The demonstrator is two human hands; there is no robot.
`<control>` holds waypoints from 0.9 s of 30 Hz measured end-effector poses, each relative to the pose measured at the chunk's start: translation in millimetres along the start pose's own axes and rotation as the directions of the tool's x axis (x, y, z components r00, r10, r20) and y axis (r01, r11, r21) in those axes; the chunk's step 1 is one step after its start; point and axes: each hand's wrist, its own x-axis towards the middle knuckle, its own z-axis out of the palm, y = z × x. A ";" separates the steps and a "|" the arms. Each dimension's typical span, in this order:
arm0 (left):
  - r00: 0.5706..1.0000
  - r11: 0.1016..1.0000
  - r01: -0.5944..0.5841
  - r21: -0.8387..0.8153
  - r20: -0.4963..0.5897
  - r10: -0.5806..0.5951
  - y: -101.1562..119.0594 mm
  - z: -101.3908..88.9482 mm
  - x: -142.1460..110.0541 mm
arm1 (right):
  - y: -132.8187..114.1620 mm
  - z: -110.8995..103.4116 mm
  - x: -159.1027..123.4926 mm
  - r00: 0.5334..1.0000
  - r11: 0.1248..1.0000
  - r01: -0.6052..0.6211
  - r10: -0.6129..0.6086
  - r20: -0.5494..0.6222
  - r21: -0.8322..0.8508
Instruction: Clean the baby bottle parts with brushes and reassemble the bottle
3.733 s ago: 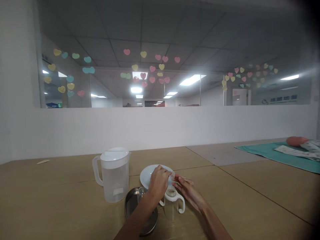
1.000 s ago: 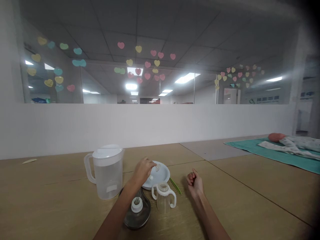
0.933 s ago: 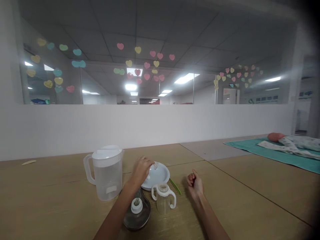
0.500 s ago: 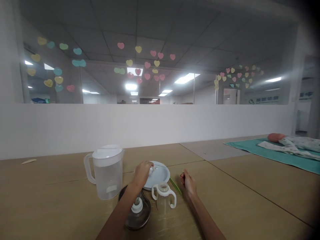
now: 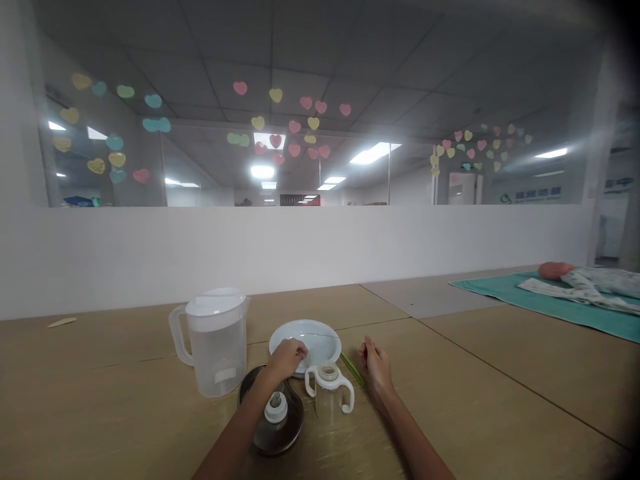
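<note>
My left hand (image 5: pixel 288 358) is over the near left part of a pale round basin (image 5: pixel 320 337), fingers pinched together; what they hold, if anything, is hidden. To the right of the basin, my right hand (image 5: pixel 377 367) is closed with thumb and fingers pressed together. A thin dark line runs across the basin toward it, too fine to name. Between the hands stands a clear baby bottle (image 5: pixel 329 403) with two white handles and an uncapped neck. Under my left forearm lies a dark metal kidney dish (image 5: pixel 280 441) holding a white bottle collar with a teat (image 5: pixel 275 408).
A clear lidded pitcher (image 5: pixel 219 350) stands left of the basin. A slim green stick-like thing (image 5: pixel 351 368) lies between basin and right hand. A teal cloth (image 5: pixel 555 312) with baby clothes and a pinkish round object is at far right. A white wall closes the back.
My left hand has moved slightly down and toward me over the basin; the clear piece seen at its fingertips is no longer distinguishable. My right hand has barely moved. The view has shifted slightly.
</note>
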 end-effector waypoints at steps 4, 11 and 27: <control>0.990 0.986 0.017 -0.166 -0.132 -0.040 2.1 -4.1 6.9 | 0.6 -0.7 0.5 1.000 1.000 -0.005 0.006 0.007 -0.010; 0.947 0.721 -0.064 -0.689 -0.270 -0.173 32.1 -38.5 7.4 | 3.1 -0.8 0.5 0.999 0.999 -0.035 0.035 0.001 0.002; 0.975 0.794 -0.096 -0.600 0.103 0.196 70.9 -57.5 -13.5 | 3.0 -0.3 -2.3 0.998 0.997 -0.035 0.039 0.052 -0.067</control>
